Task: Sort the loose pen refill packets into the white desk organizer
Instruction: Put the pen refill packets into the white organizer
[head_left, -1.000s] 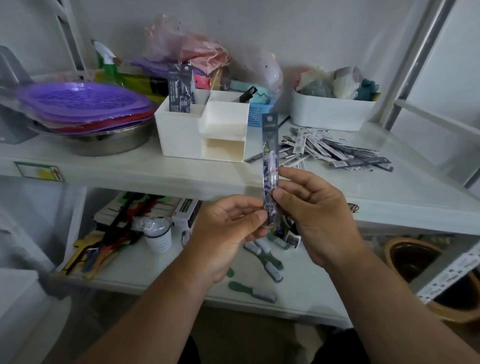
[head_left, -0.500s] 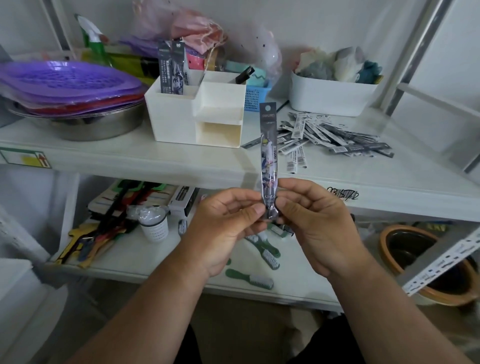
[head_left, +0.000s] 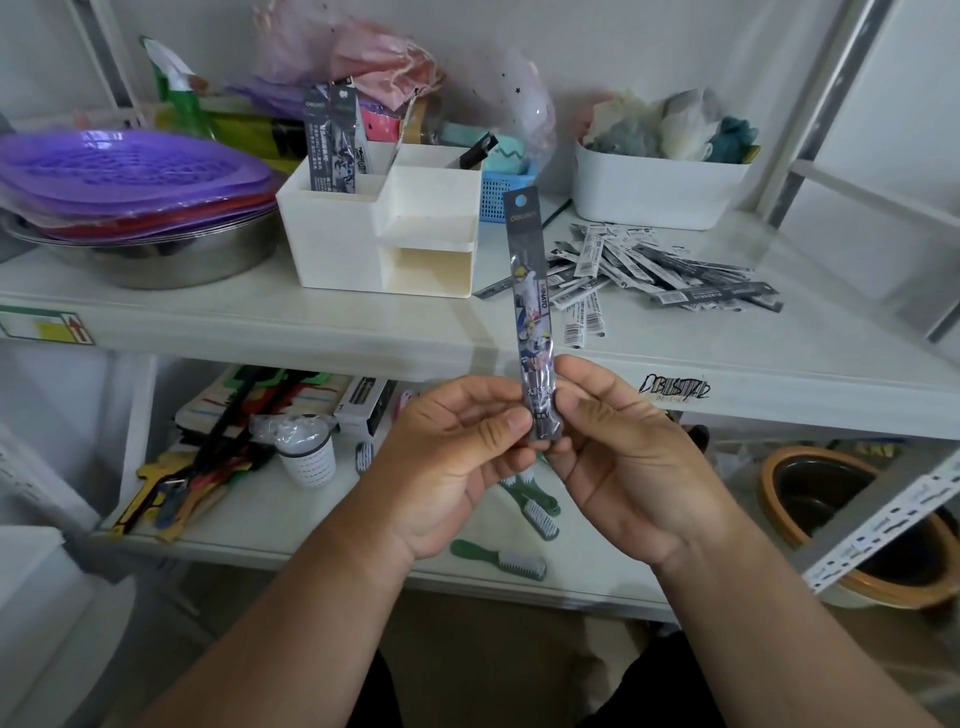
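Note:
I hold one grey pen refill packet (head_left: 531, 291) upright in front of the shelf edge. My left hand (head_left: 457, 457) and my right hand (head_left: 618, 452) both pinch its lower end between thumb and fingers. The white desk organizer (head_left: 384, 228) stands on the shelf behind, with two packets (head_left: 335, 140) upright in its back left compartment. A pile of loose refill packets (head_left: 654, 270) lies on the shelf to the organizer's right.
Purple and red trays (head_left: 124, 182) sit stacked on a steel basin (head_left: 171, 260) at the left. A white bin (head_left: 660, 192) with soft items stands at the back right, and a blue basket (head_left: 501, 195) sits behind the organizer. Brushes (head_left: 524, 519) and a brown pot (head_left: 852, 525) lie on the lower level.
The view tilted down a little, so the shelf sits higher in frame. Both hands keep the same pinch on the packet, which stays upright.

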